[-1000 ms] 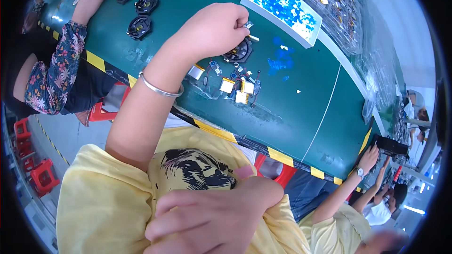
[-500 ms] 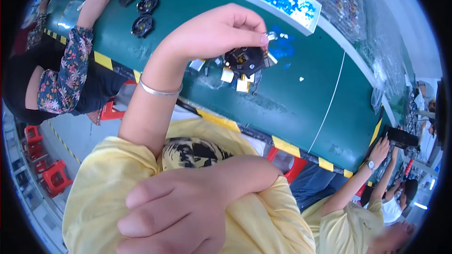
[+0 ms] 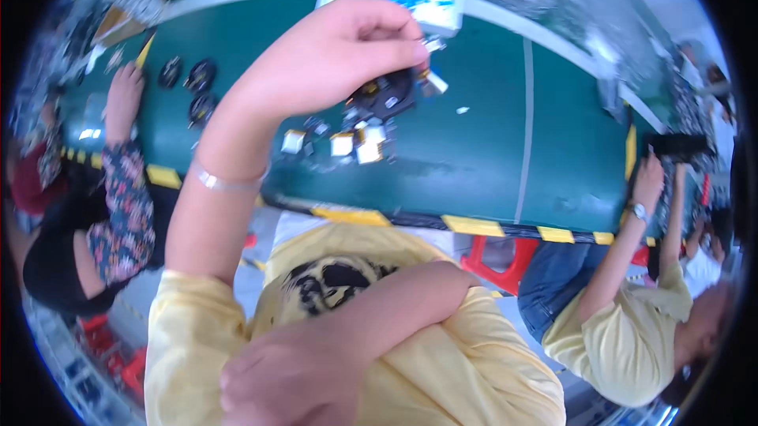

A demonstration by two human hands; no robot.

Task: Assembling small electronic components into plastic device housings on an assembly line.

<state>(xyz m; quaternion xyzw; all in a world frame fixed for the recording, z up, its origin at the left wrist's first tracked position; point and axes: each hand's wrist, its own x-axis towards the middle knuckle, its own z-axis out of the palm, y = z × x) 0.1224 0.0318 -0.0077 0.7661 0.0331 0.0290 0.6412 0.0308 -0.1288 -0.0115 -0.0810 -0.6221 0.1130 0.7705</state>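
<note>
Above a green workbench (image 3: 474,173), the left hand (image 3: 332,51) pinches a small silvery part (image 3: 433,45), a black round housing (image 3: 387,96) just beside it toward 8 o'clock, a white box (image 3: 444,23) toward 11; the right hand (image 3: 292,375), blurred, crosses the yellow shirt (image 3: 450,347) at 7 o'clock in view, its grip impossible to tell

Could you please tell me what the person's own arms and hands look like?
The left hand is ungloved, with a slim silvery bangle at its wrist. The right hand is ungloved too, and no bangle shows there. Loose, short yellow sleeves cover both upper arms.
</note>
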